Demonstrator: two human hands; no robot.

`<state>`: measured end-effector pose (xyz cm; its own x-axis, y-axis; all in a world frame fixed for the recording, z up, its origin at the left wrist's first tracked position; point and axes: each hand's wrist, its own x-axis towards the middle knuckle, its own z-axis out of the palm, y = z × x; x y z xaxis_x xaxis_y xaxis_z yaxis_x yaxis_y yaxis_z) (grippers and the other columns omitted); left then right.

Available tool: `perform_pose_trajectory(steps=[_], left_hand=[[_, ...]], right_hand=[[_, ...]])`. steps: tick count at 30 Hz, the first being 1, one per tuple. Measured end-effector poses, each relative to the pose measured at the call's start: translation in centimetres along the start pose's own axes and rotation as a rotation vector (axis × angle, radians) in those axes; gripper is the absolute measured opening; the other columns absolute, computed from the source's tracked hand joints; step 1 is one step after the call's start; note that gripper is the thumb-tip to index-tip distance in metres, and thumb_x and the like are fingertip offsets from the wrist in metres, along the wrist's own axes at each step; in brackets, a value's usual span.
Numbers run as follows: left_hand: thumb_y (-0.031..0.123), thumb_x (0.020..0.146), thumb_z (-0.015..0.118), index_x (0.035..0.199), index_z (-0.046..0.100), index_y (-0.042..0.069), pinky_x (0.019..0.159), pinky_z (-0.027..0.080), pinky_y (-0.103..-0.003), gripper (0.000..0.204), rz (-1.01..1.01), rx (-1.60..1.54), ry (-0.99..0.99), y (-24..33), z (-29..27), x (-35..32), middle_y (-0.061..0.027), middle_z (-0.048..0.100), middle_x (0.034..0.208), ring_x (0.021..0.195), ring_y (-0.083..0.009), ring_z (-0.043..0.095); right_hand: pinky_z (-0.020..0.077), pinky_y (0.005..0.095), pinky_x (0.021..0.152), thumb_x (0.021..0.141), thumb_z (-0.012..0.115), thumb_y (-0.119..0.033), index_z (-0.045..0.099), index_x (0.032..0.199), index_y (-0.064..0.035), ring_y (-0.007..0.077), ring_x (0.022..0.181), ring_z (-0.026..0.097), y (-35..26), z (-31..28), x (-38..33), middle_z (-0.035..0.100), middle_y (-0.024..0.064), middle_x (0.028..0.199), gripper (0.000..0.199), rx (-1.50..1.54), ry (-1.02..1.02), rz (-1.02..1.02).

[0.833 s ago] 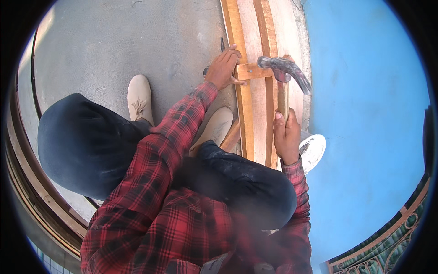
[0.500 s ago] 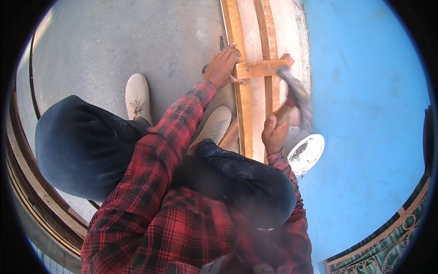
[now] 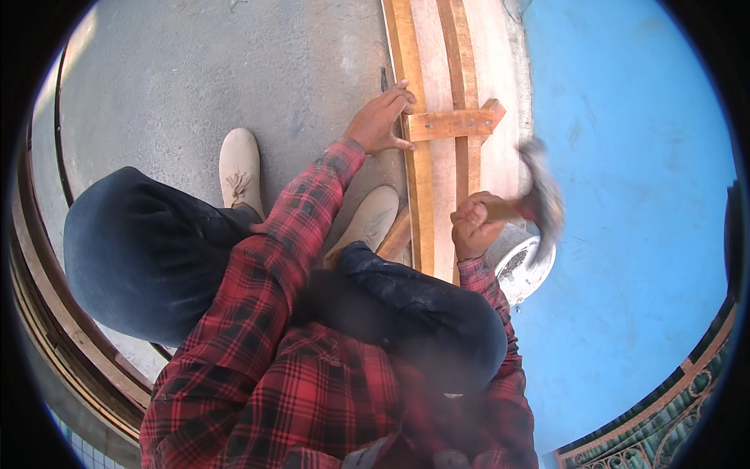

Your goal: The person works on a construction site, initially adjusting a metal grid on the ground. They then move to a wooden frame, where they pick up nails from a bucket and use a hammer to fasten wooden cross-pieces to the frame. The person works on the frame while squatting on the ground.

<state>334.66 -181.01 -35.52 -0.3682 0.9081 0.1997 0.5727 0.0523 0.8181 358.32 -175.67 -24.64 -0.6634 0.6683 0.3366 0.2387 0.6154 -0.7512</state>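
In my right hand (image 3: 476, 224) is a hammer (image 3: 500, 209), its blurred head off to the right, apart from the wood. My left hand (image 3: 381, 119) grips the left long wooden batten (image 3: 423, 187), with fingertips and thumb on its edge either side of a joint. Across that batten and a second long batten (image 3: 462, 86) lies a short wooden crosspiece (image 3: 451, 124) with small nail marks near both ends. Under its right end a small wood block (image 3: 494, 112) sticks out at an angle.
A white bucket (image 3: 522, 289) with a stained inside stands below the hammer. Blue surface (image 3: 625, 234) fills the right side, and grey concrete floor (image 3: 312, 62) the left. Long timbers (image 3: 70, 328) lie at the far left. Ornate metalwork (image 3: 664, 430) shows at lower right.
The hammer has swung away from the crosspiece's right end, moving down and to the right. My left hand stays at the batten.
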Motion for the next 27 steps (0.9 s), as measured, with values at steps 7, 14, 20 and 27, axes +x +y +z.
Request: perform_pose_trajectory(steps=[7,14,20,27], left_hand=[[0.029,0.057,0.091,0.12,0.049,0.012,0.113,0.039,-0.042,0.078,-0.051,0.021,-0.055,-1.4,-0.9,-1.0,-0.0055,0.044,0.142,0.144,-0.0243,0.029],[0.027,0.06,0.09,0.125,0.045,0.012,0.115,0.037,-0.042,0.081,-0.116,-0.074,-0.051,0.0,-1.4,-0.8,-0.0053,0.041,0.145,0.145,-0.0251,0.027],[0.025,0.059,0.091,0.123,0.044,0.012,0.111,0.042,-0.041,0.08,-0.057,0.014,-0.041,-1.6,-0.2,-0.6,-0.005,0.039,0.146,0.144,-0.0251,0.029],[0.027,0.058,0.092,0.102,0.046,0.01,0.102,0.049,-0.041,0.065,-0.191,-0.051,0.0,-0.8,-1.3,-1.7,-0.0057,0.041,0.142,0.134,-0.0289,0.042]], right_hand=[[0.0424,0.0338,0.051,0.102,0.048,-0.026,0.051,0.109,0.0036,0.0193,0.054,0.056,-6.2,-4.1,4.8,0.055,0.0116,0.064,0.031,-0.185,-0.362,0.437],[0.0415,0.0305,0.039,0.097,0.045,-0.056,0.039,0.12,-0.0099,0.0151,0.046,0.045,-11.1,-3.4,7.4,0.044,0.0038,0.068,0.052,0.368,0.441,-0.191],[0.0451,0.0384,0.054,0.101,0.049,-0.028,0.05,0.105,0.0013,0.0257,0.054,0.053,2.2,0.2,-0.7,0.053,0.0136,0.062,0.029,-0.334,-0.313,0.394],[0.0397,0.0258,0.041,0.099,0.053,-0.043,0.045,0.108,-0.0058,0.0106,0.048,0.043,-12.5,-5.4,7.7,0.048,0.0058,0.067,0.039,0.383,0.244,0.035]])
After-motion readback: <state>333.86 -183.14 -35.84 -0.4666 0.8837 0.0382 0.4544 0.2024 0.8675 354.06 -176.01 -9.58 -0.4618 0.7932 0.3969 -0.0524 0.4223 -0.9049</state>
